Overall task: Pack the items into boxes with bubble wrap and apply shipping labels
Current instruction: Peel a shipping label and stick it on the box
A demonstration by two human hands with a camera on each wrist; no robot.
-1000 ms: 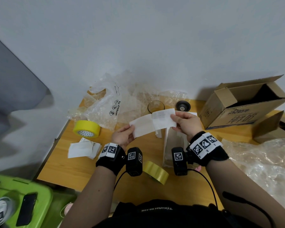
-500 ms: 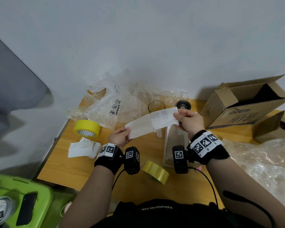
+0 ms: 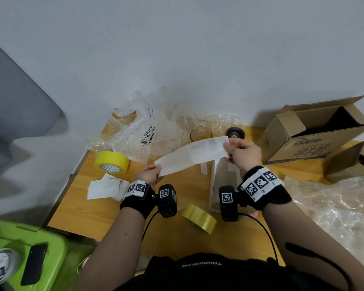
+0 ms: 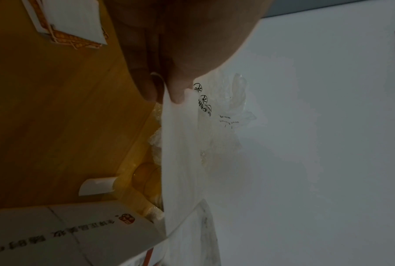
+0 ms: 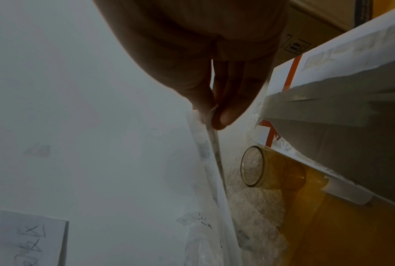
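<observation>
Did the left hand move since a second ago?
Yes. The left hand, pinching the paper strip's end, has slid left toward the yellow tape roll on the table, so the strip between both hands looks longer.

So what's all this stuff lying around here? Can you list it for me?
label strip: 1, white, held in the air by both ends
tape rolls: 2, yellow, on table
white box: 1, under the strip
glass jar: 1, clear, table back
black knob: 1, beside the jar
bubble wrap: clear, back and right
cardboard box: 1, brown, open, right
paper scraps: white, left
left hand: pinches the strip
right hand: pinches the strip
</observation>
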